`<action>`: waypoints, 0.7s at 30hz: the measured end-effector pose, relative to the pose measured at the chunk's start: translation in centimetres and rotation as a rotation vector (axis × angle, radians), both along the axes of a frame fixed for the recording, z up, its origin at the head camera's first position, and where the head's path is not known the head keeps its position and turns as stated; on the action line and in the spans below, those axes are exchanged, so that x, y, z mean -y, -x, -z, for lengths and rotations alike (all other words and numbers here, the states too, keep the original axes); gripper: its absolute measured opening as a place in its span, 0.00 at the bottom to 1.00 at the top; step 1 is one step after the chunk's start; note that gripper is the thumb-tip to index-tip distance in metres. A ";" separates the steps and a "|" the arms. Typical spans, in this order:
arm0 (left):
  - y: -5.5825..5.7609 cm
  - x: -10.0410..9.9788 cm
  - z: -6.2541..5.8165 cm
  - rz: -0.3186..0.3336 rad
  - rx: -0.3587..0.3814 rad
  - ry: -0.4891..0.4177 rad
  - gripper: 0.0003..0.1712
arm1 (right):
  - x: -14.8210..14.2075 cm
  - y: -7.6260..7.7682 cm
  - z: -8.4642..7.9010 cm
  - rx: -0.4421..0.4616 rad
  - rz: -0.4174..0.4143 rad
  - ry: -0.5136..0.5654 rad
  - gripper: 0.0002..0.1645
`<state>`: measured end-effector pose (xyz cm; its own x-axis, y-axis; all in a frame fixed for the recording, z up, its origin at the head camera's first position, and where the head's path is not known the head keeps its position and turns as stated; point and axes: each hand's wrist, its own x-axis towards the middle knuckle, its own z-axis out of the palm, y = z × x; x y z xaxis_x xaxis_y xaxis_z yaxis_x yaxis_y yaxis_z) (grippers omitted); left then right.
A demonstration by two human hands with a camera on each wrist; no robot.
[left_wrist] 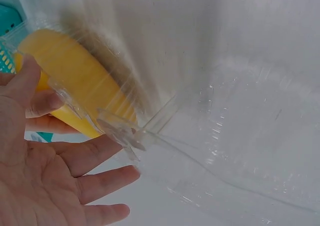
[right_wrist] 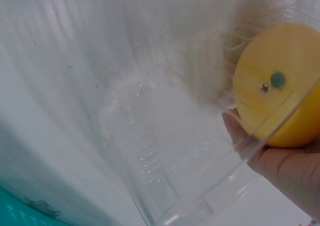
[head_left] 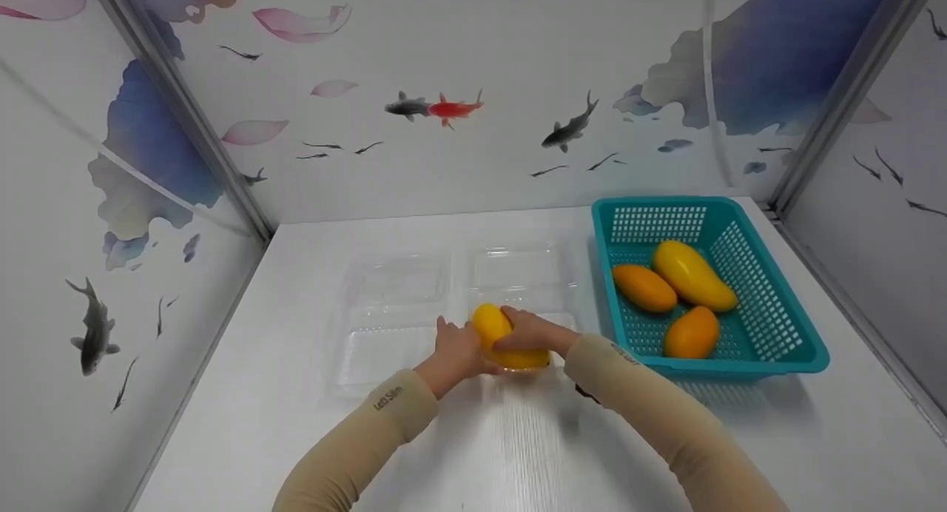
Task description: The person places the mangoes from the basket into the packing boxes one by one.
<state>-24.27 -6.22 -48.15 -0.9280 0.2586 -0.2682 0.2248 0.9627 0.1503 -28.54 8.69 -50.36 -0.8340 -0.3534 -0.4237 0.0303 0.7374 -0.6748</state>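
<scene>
A large yellow mango (head_left: 488, 323) lies in the near part of the right-hand clear plastic clamshell box (head_left: 521, 268), whose hinged halves are spread open. My right hand (head_left: 529, 331) grips the mango from above, its thumb (right_wrist: 275, 161) along the fruit's side. In the left wrist view the mango (left_wrist: 82, 76) shows through the clear wall. My left hand (head_left: 459, 353) is at the box's left side, its fingers (left_wrist: 102, 183) straight and spread by the plastic corner and its thumb beside the mango. The mango's end (right_wrist: 280, 86) bears a small green spot.
On the right stands a teal plastic basket (head_left: 799, 349) holding two orange mangoes and a yellow mango (head_left: 692, 275). A second open clear clamshell box (head_left: 392, 349) lies left of my hands. Patterned panels (head_left: 473, 172) wall in the white table on the back and sides.
</scene>
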 end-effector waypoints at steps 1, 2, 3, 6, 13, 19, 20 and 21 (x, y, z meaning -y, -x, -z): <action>0.0 0.0 0.0 0.000 -0.002 0.000 0.45 | 0.0 0.0 -0.1 -0.005 0.000 -0.001 0.47; -0.1 0.0 0.0 -0.001 -0.005 -0.004 0.45 | -0.1 -0.1 -0.1 -0.007 0.003 -0.006 0.47; -0.1 0.0 0.0 0.001 -0.008 -0.010 0.45 | -0.1 -0.2 -0.2 -0.010 0.008 -0.017 0.47; -0.1 0.0 0.0 0.016 -0.020 -0.007 0.43 | 0.0 -0.4 -0.5 -0.012 0.034 -0.063 0.49; 0.1 0.1 -0.3 0.028 -0.014 0.004 0.42 | 0.7 -0.6 -2.6 0.001 0.096 -0.124 0.51; 0.2 0.0 -0.5 0.045 -0.001 0.036 0.43 | -1.2 1.1 -6.4 -0.106 0.071 -0.115 0.45; 0.1 0.0 -0.6 0.048 -0.002 0.051 0.43 | -1.9 1.6 -7.1 -0.134 0.083 -0.107 0.45; 0.1 -0.1 -0.7 0.053 -0.005 0.073 0.43 | -2.6 2.0 -7.8 -0.167 0.090 -0.098 0.44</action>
<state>-24.34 -6.14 -47.49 -0.9149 0.2871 -0.2838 0.2761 0.9579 0.0789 -30.53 11.33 -42.60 -0.9220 -0.2378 -0.3056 -0.0069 0.7991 -0.6011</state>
